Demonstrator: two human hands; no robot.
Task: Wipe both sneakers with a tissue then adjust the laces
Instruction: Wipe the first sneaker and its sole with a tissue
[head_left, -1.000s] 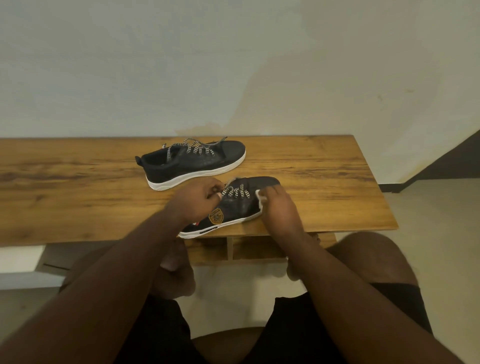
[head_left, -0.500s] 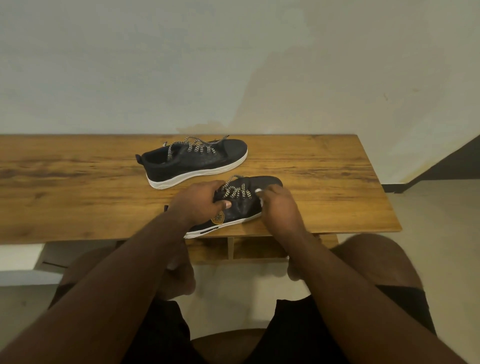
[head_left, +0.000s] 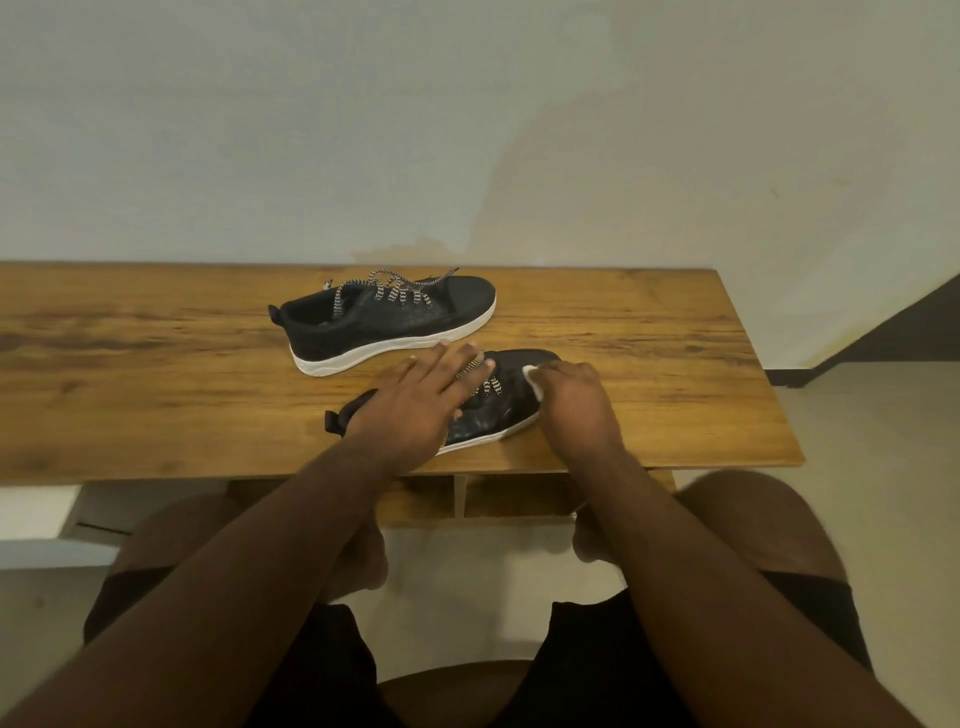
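Wooden bench (head_left: 156, 332) with strong brown grain runs across the view, back edge against a plain off-white wall (head_left: 363, 130) that carries a faint darker stain just above the bench top. Under its front edge sits a shelf (head_left: 457, 501) split by a thin upright divider. Pale floor (head_left: 872, 441) on the right, dark skirting strip (head_left: 789, 376) where wall meets floor, a dark sloped surface (head_left: 930, 322) at the far right; light is dim and warm.

Dim, warm indoor light, wide-angle view

Soft, even light casts only faint shadows under the table (head_left: 156, 364); no glare shows. The table's far edge bows with lens distortion, the forearms at the bottom loom large, and the picture is slightly soft throughout.
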